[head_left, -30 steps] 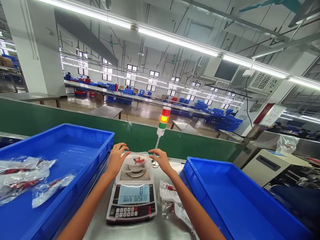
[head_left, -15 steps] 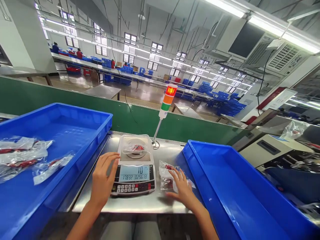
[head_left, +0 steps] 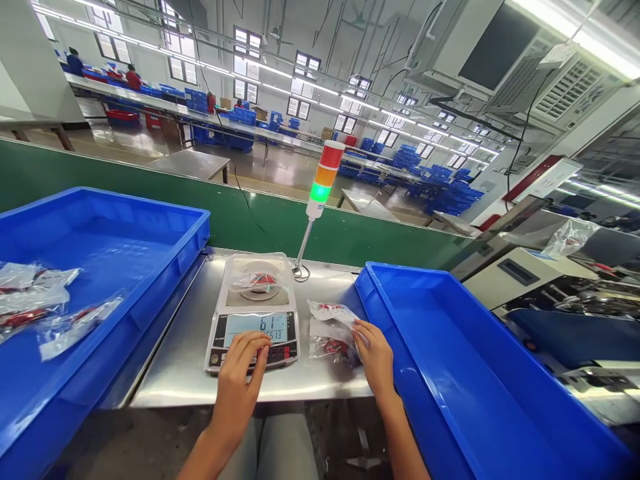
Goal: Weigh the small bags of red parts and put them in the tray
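Observation:
A digital scale (head_left: pixel 253 313) stands on the steel table (head_left: pixel 185 353), and a clear bag with red parts (head_left: pixel 259 282) lies on its pan. My left hand (head_left: pixel 243 373) rests on the scale's keypad, fingertips together and pressing the buttons. My right hand (head_left: pixel 374 352) lies on a second clear bag of red parts (head_left: pixel 327 330) just right of the scale, fingers curled on its edge. Behind the scale, the signal tower (head_left: pixel 321 180) glows green at its lowest segment.
A blue tray (head_left: pixel 165 230) on the left holds several clear bags (head_left: pixel 45 303). Another blue tray (head_left: pixel 440 333) sits on the right. A green barrier runs behind the table; a machine (head_left: pixel 525 283) stands far right. People work at distant benches.
My left hand moved from beside the scale onto its keypad. The right hand slid onto the bag's right edge. The tower light went from red to green, and the display reading changed.

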Demonstrator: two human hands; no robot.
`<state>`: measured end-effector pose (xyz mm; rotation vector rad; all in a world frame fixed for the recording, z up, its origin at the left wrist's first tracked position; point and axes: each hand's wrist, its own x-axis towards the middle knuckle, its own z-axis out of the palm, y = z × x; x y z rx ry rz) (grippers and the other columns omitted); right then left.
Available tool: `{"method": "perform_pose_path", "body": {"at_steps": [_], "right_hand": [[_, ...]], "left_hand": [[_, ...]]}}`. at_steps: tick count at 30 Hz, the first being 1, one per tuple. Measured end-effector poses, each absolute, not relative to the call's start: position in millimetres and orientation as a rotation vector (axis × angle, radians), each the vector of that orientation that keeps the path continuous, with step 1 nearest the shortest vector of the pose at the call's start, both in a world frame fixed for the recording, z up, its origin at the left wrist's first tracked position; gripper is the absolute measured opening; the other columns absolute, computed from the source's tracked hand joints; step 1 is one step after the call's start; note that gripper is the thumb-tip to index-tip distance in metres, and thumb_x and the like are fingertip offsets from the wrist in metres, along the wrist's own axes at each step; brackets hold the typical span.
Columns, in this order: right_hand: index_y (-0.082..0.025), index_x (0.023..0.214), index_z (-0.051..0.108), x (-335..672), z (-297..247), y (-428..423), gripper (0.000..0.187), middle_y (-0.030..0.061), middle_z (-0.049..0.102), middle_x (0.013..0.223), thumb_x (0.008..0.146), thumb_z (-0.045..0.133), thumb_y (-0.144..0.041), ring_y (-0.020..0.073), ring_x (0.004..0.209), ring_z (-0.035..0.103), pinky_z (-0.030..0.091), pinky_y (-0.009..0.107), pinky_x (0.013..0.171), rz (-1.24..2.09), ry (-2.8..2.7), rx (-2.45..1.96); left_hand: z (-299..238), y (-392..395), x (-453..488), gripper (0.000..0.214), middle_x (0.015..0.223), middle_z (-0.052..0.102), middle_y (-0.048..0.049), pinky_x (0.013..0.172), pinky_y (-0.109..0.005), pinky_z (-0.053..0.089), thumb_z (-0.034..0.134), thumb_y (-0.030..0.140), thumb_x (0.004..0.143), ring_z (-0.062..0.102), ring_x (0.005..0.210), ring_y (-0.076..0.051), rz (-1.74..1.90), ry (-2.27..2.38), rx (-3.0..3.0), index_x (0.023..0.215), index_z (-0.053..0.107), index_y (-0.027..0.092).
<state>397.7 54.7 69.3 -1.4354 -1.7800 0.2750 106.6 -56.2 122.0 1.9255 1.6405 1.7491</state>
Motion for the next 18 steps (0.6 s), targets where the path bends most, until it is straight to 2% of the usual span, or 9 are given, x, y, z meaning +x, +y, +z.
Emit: {"method": "perform_pose_path", "body": {"at_steps": [4, 7, 9, 11, 13, 15, 18], "right_hand": [[-0.019, 0.094, 0.080, 394.0, 86.3, 63.1, 0.046, 0.0125, 0.077, 0.106, 0.086, 0.060, -0.060, 0.0309, 0.102, 0.069, 0.053, 0.046, 0.096, 0.432, -1.463, -1.429], [-0.015, 0.094, 0.079, 386.4, 101.9, 61.0, 0.053, 0.0112, 0.078, 0.095, 0.075, 0.071, -0.064, 0.0286, 0.088, 0.070, 0.055, 0.038, 0.080, 0.612, -1.187, -1.398], [-0.013, 0.095, 0.078, 376.9, 112.8, 54.1, 0.058, 0.0107, 0.077, 0.093, 0.068, 0.078, -0.064, 0.0260, 0.079, 0.070, 0.053, 0.032, 0.067, 0.777, -1.014, -1.327], [-0.013, 0.099, 0.076, 363.3, 122.8, 43.4, 0.059, 0.0104, 0.077, 0.095, 0.064, 0.083, -0.061, 0.0238, 0.075, 0.070, 0.050, 0.028, 0.059, 0.936, -0.872, -1.242], [-0.015, 0.103, 0.074, 346.8, 130.8, 30.6, 0.059, 0.0102, 0.077, 0.099, 0.065, 0.085, -0.058, 0.0232, 0.076, 0.071, 0.051, 0.027, 0.057, 1.037, -0.791, -1.179], [-0.017, 0.109, 0.071, 331.3, 136.0, 18.6, 0.060, 0.0099, 0.076, 0.102, 0.067, 0.085, -0.057, 0.0241, 0.080, 0.072, 0.053, 0.028, 0.060, 1.069, -0.756, -1.140], [-0.018, 0.115, 0.068, 320.5, 140.9, 7.3, 0.063, 0.0105, 0.076, 0.102, 0.070, 0.082, -0.059, 0.0245, 0.081, 0.072, 0.054, 0.028, 0.060, 1.067, -0.758, -1.148]], "left_hand": [[122.5, -55.2, 115.7, 0.018, 0.108, 0.070, -0.0043, 0.092, -0.031, 0.053, 0.049, 0.025, 0.103, 0.064, 0.104, -0.019, 1.642, 1.607, 1.859, 0.101, 0.067, 0.024], [123.2, -49.4, 124.3, 0.022, 0.104, 0.070, -0.0039, 0.093, -0.034, 0.053, 0.048, 0.033, 0.102, 0.065, 0.103, -0.021, 1.589, 1.560, 1.753, 0.097, 0.068, 0.025], [123.1, -42.7, 132.6, 0.024, 0.104, 0.071, -0.0047, 0.094, -0.038, 0.054, 0.050, 0.040, 0.099, 0.066, 0.102, -0.023, 1.498, 1.522, 1.632, 0.096, 0.069, 0.025], [122.7, -35.1, 142.8, 0.030, 0.113, 0.071, -0.0073, 0.098, -0.043, 0.054, 0.056, 0.048, 0.091, 0.066, 0.107, -0.027, 1.362, 1.470, 1.445, 0.105, 0.069, 0.025], [122.5, -28.6, 153.2, 0.049, 0.123, 0.069, -0.0112, 0.102, -0.045, 0.053, 0.065, 0.054, 0.079, 0.065, 0.114, -0.029, 1.239, 1.350, 1.247, 0.117, 0.065, 0.022], [123.2, -24.9, 161.5, 0.062, 0.124, 0.068, -0.0143, 0.101, -0.044, 0.055, 0.071, 0.056, 0.069, 0.065, 0.115, -0.030, 1.159, 1.205, 1.098, 0.118, 0.063, 0.019], [126.1, -25.3, 165.5, 0.052, 0.109, 0.072, -0.0140, 0.092, -0.039, 0.058, 0.073, 0.055, 0.063, 0.070, 0.100, -0.028, 1.127, 1.117, 0.990, 0.098, 0.064, 0.018]]}}
